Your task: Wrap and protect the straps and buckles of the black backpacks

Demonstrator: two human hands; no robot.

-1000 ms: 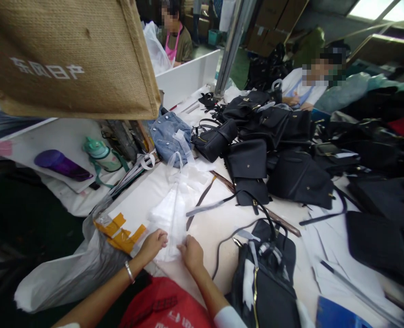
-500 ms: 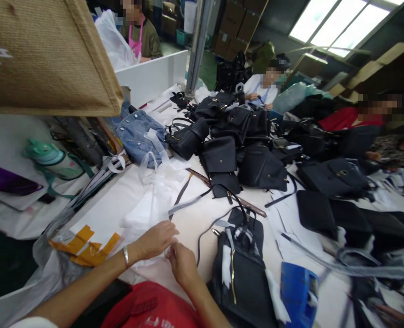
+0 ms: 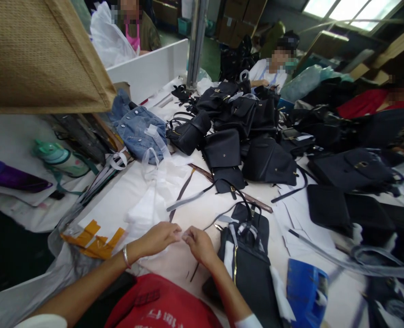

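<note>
Low over the pale tabletop, my left hand (image 3: 163,238), with a bracelet at its wrist, has its thumb and fingers pinched together. Close on its right is my right hand (image 3: 199,244), its fingers curled into a pinch too. The fingertips of both hands face each other; anything between them is too small to make out. A black backpack (image 3: 251,278) with a gold zip and white wrapping lies by my right forearm. White plastic film (image 3: 145,205) is spread beyond my left hand. A thin black strap (image 3: 246,197) loops above the backpack.
Black bags (image 3: 222,150) are heaped across the table's far side, near a denim bag (image 3: 138,132). A blue plastic holder (image 3: 304,289) stands at right. A burlap panel (image 3: 48,59) overhangs the upper left. A metal post (image 3: 198,45) rises behind; several people sit around.
My hands have drawn slightly apart, the right one moving right and up. The whole view has shifted a little with my head.
</note>
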